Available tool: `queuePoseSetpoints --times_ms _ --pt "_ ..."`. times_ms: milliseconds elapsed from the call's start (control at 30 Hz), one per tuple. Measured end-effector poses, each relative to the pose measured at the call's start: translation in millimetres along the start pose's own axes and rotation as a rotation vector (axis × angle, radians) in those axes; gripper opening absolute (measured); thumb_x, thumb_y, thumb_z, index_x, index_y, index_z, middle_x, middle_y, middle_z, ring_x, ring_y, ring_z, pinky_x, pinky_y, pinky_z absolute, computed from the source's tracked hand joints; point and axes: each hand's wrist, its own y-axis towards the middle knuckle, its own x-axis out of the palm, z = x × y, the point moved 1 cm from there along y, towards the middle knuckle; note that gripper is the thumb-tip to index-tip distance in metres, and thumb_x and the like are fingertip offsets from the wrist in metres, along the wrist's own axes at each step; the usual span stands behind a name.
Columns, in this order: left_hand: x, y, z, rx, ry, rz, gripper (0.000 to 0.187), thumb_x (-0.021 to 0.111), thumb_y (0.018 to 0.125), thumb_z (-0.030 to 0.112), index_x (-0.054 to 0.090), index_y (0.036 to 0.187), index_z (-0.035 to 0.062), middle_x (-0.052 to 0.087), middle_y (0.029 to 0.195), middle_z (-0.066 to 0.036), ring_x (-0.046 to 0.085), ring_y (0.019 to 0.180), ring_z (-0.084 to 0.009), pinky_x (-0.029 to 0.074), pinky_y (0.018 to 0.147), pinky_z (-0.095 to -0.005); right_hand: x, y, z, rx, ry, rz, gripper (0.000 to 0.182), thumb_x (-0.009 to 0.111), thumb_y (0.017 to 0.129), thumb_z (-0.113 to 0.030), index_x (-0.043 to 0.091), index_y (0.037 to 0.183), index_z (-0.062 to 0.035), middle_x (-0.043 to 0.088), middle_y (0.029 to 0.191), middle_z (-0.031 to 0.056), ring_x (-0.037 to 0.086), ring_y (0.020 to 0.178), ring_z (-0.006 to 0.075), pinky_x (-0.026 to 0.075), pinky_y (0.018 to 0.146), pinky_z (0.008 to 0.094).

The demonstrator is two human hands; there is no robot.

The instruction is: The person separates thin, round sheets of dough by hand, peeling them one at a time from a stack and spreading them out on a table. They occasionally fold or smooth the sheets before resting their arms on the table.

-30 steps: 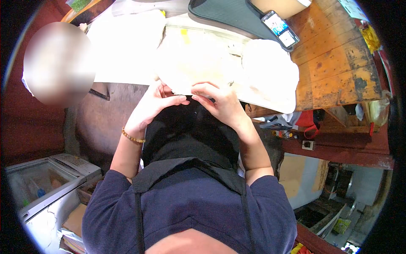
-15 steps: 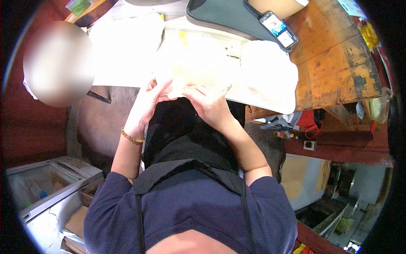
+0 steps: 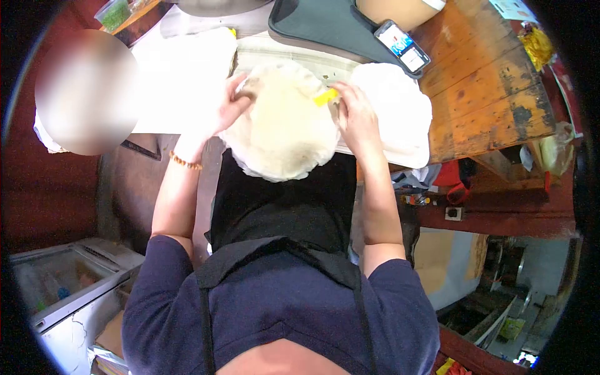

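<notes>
A round, pale sheet with a ragged edge [image 3: 281, 125] lies in front of me, its near edge reaching over my black apron. At its left edge is my left hand [image 3: 230, 111], thumb and fingers apart. My right hand [image 3: 357, 115] is at its right side, next to a small yellow piece [image 3: 325, 97]; the fingertips touch or nearly touch that piece, and whether they grip it is unclear. To the right lies a white, overexposed rounded pile [image 3: 394, 106]. Another bright white surface [image 3: 181, 81] spreads out on the left.
Beyond the sheet are a dark tray [image 3: 319, 22] and a phone with a lit screen [image 3: 404, 47]. A wooden table [image 3: 487, 87] extends right. Another person, blurred, is at the left. A chest freezer [image 3: 75, 275] stands low on the left, and a green-filled container [image 3: 114, 15] sits top left.
Both hands have moved apart and away from my body. The round sheet now shows between them, where glare was before, and the yellow piece is now by my right hand.
</notes>
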Motion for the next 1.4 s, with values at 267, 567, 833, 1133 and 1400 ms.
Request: queuePoseSetpoints --times_ms 267,567,833,1133,1400 --pt "-10 29 2 0.236 0.396 0.166 0.047 0.059 0.082 0.011 0.052 0.128 0.0041 0.063 0.092 -0.012 0.06 0.086 -0.0223 0.047 0.078 -0.0322 19 27 12 0.259 0.047 -0.181 0.025 0.062 0.082 -0.014 0.062 0.104 -0.0027 0.062 0.106 0.0166 0.058 0.1 0.0339 0.048 0.085 0.0405" --pt "51 39 39 0.83 0.413 0.082 0.032 0.053 0.086 0.007 0.057 0.118 0.0007 0.052 0.132 -0.015 0.039 0.131 -0.0283 0.034 0.108 -0.0382 41 41 27 0.112 -0.146 -0.168 0.01 0.059 0.08 -0.01 0.063 0.088 -0.0056 0.062 0.086 0.0145 0.061 0.086 0.0335 0.049 0.078 0.0428" --pt "64 30 43 0.633 0.358 0.001 0.04 0.04 0.09 0.011 0.051 0.127 0.0008 0.045 0.139 -0.016 0.036 0.134 -0.0273 0.025 0.112 -0.0424 21 25 10 0.114 -0.062 -0.137 0.002 0.059 0.079 -0.009 0.061 0.08 -0.0088 0.061 0.083 0.0099 0.061 0.081 0.0313 0.05 0.068 0.0412" --pt "67 35 37 0.637 0.352 -0.001 0.042 0.04 0.09 0.011 0.05 0.129 0.0014 0.044 0.14 -0.015 0.035 0.134 -0.027 0.024 0.112 -0.0443 12 9 -4 0.075 -0.011 -0.058 0.003 0.058 0.079 -0.006 0.057 0.082 -0.0076 0.058 0.082 0.0095 0.06 0.079 0.0312 0.049 0.067 0.0409" --pt "67 35 36 0.651 0.325 0.017 0.04 0.043 0.088 0.012 0.052 0.126 0.0016 0.045 0.139 -0.016 0.036 0.134 -0.0275 0.026 0.111 -0.0442 4 5 -9 0.158 0.13 0.12 0.006 0.058 0.082 -0.006 0.06 0.088 -0.0057 0.06 0.085 0.0123 0.06 0.08 0.033 0.048 0.07 0.0392"
